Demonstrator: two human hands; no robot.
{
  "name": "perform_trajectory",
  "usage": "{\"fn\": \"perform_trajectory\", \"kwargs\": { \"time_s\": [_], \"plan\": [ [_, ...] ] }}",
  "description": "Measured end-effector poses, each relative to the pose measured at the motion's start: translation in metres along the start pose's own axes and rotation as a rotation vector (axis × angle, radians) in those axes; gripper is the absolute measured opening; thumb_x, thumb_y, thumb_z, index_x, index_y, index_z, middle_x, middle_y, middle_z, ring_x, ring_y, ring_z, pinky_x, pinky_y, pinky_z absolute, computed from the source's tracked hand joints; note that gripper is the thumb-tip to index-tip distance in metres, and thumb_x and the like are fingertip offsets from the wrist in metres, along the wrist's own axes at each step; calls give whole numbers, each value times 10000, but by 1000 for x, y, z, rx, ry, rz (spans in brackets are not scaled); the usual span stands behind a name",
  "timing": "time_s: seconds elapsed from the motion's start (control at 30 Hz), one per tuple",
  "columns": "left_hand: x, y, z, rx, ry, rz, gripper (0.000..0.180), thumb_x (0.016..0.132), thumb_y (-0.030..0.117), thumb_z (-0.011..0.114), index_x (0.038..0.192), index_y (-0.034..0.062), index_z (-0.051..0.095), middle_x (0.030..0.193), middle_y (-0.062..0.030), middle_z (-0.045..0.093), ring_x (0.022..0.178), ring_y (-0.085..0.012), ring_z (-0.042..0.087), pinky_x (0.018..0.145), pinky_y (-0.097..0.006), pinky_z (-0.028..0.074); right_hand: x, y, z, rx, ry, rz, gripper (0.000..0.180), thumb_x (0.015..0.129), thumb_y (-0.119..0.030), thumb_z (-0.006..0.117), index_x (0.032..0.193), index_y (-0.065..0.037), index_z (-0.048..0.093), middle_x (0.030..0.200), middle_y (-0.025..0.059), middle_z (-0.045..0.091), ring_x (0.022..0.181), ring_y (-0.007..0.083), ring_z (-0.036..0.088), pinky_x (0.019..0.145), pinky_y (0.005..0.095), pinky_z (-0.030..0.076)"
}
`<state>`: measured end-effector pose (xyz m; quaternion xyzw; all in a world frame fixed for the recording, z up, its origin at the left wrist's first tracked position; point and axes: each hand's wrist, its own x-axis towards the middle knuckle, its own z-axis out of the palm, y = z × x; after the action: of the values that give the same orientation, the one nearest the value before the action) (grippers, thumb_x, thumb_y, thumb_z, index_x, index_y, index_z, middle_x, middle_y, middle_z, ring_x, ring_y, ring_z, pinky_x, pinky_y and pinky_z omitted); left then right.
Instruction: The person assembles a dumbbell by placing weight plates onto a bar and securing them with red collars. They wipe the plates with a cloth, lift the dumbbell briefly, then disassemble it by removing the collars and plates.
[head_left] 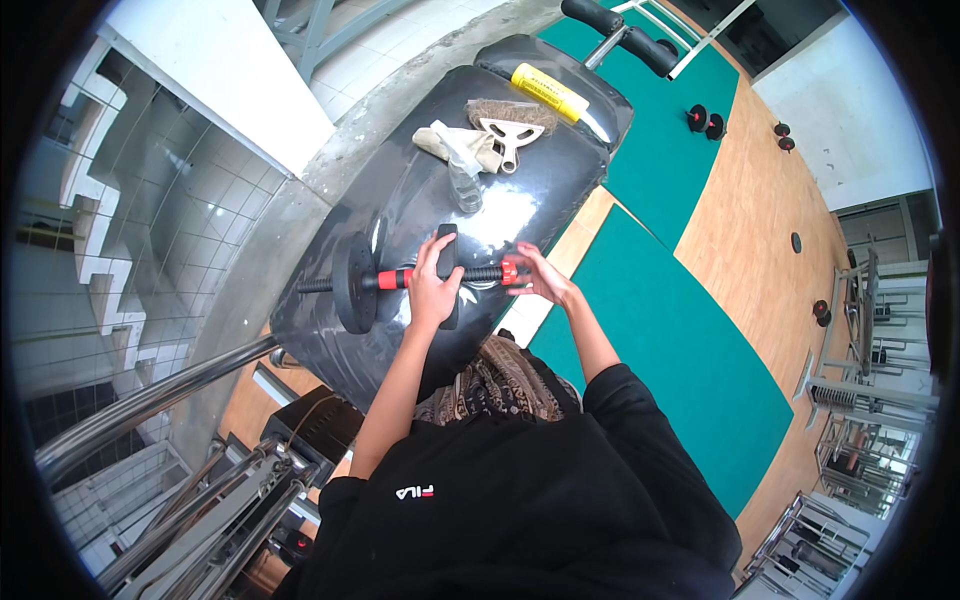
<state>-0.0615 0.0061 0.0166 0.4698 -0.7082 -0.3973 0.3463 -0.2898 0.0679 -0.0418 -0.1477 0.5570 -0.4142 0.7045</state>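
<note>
Black round weight plates (354,283) sit at the left end of a dumbbell bar with red collars (470,274), laid crosswise on a glossy black padded bench (420,190). Its middle is gripped by the left hand (432,290), fingers wrapped around it. Its right red collar is pinched by the right hand (535,277).

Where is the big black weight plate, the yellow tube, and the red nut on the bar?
black weight plate (352,283), head view, on the plate's rim face.
yellow tube (548,91), head view, middle of its body.
red nut (509,271), head view, on its side by the right hand's fingers.
</note>
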Motion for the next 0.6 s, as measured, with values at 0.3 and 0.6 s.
{"fn": "perform_trajectory", "kwargs": {
  "time_s": [0.3, 0.6],
  "plan": [
    [1, 1, -1, 5, -12, -18, 493, 733, 91, 631, 1217, 145, 553, 1334, -157, 474, 1211, -338, 479, 964, -378, 421, -2, 0, 1, 63, 11, -83, 470, 930, -387, 532, 1246, -72, 383, 1262, 113, 435, 865, 226, 633, 841, 415, 543],
    [1, 1, 0, -5, -12, -8, 487, 728, 104, 632, 1208, 145, 557, 1326, -162, 477, 1212, -346, 476, 968, -378, 419, 6, 1, -3, -302, -221, -110, 328, 893, -182, 624, 1179, -79, 500, 924, 23, 564, 859, 127, 622, 794, 289, 542]
  ]
}}
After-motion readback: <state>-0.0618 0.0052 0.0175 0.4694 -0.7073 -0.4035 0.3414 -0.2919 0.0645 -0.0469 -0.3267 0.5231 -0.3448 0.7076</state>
